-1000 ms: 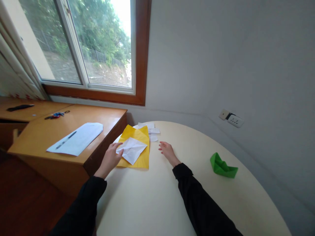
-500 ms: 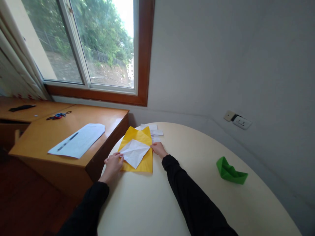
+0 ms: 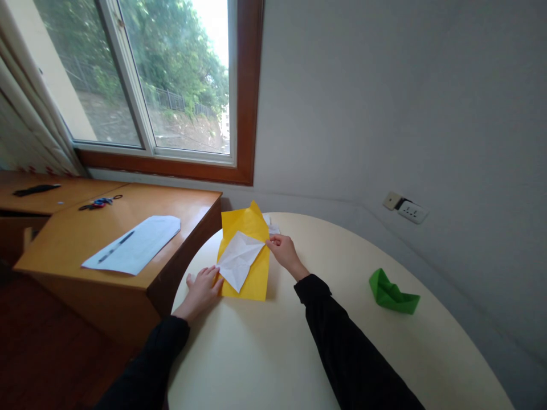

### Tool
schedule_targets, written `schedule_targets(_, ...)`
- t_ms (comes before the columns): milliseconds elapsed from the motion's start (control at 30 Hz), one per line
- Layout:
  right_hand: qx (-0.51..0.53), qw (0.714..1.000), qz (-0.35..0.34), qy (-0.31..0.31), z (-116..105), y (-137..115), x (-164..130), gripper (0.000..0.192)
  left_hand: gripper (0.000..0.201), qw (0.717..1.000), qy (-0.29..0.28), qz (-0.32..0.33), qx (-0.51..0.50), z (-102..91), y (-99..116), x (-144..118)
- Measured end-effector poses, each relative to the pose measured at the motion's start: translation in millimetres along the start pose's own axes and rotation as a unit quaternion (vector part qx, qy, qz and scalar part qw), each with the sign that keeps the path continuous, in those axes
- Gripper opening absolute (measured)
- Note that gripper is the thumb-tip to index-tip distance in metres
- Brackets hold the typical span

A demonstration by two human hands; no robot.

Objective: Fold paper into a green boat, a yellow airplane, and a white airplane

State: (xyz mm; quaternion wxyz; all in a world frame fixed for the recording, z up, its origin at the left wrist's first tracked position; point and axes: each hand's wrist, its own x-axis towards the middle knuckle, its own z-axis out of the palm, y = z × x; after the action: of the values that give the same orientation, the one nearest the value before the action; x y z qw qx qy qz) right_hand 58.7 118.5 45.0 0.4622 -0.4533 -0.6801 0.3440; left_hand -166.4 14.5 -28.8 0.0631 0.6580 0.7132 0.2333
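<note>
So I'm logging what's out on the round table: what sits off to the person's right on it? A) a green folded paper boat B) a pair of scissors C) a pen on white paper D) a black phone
A: the green folded paper boat rests on the round table, on the right, apart from both hands.

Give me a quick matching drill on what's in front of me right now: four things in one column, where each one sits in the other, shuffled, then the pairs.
Things:
1. yellow paper
2. green paper boat
3. scissors
4. pen

Places:
A. on the white sheet on the wooden desk
B. alone on the right side of the round table
C. between the left hand and the right hand, far edge lifted
D. far part of the wooden desk, near the window

Pairs: 1-C, 2-B, 3-D, 4-A
</note>
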Motion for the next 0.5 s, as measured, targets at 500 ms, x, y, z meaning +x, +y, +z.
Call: schedule_targets(500, 0.147, 0.985, 0.067, 0.059, -66, -9, -32, 0.022, 0.032, 0.976, 0.124, 0.177, -0.032, 0.1, 41, 13)
